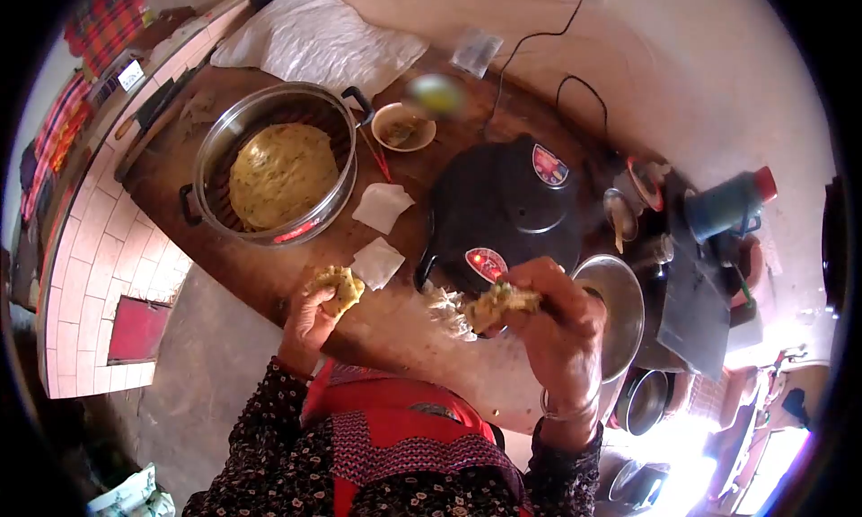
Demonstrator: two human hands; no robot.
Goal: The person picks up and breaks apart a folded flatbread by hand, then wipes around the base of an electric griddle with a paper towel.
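Near the table's front edge, my left hand (308,326) is closed around a torn piece of yellowish flatbread (341,290) flecked with green. My right hand (567,328), raised in front of the black lidded appliance (503,203), pinches another flatbread piece (496,307), slightly blurred. Below that piece lies a crumpled whitish cloth or tissue (447,312). Two white paper squares, one nearer (377,264) and one farther (384,208), rest on the table between the hands and the pot. A large round flatbread (283,176) sits on the rack inside the steel steamer pot (339,204) at left.
Behind the paper stand a small bowl with food (378,122) and a blurred greenish item (435,95). Red chopsticks (377,156) lie beside the pot. At right are a metal basin (632,315), a thermos (725,206) and dishes. A white plastic sheet (314,36) covers the back corner.
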